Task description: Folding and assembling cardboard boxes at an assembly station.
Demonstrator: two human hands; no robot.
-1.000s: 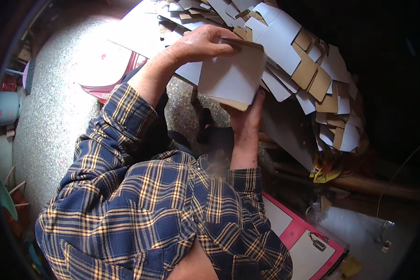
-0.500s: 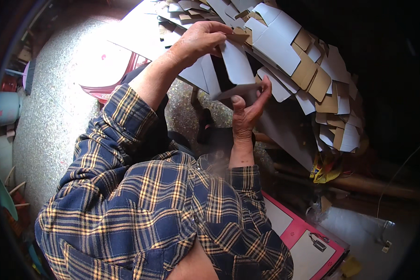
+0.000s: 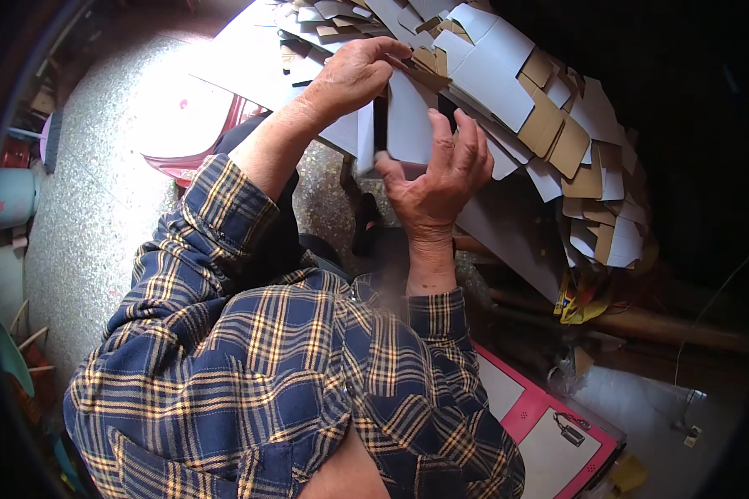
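A small white cardboard box (image 3: 409,125), brown inside and partly folded up, is held between my two hands above the table's near edge. My left hand (image 3: 354,73) is closed at its far left end, the fingers pinching by a brown flap. At the near right my right hand (image 3: 441,175) bends round the box, thumb on the near end and fingers at the right side. Part of the box is behind these fingers. Just beyond lies a large heap of flat white and brown cardboard pieces (image 3: 491,83).
A red plastic stool (image 3: 175,164) stands on the speckled floor (image 3: 91,191) to the left. At the left rim is a light blue container (image 3: 12,193). A yellow packet (image 3: 582,303) hangs below the heap at right, and a pink and white case (image 3: 549,416) lies at lower right.
My right hand has turned from gripping the box's near end to reaching over its right side, back of the hand up. The near end now stands folded up. The left hand stays almost in place.
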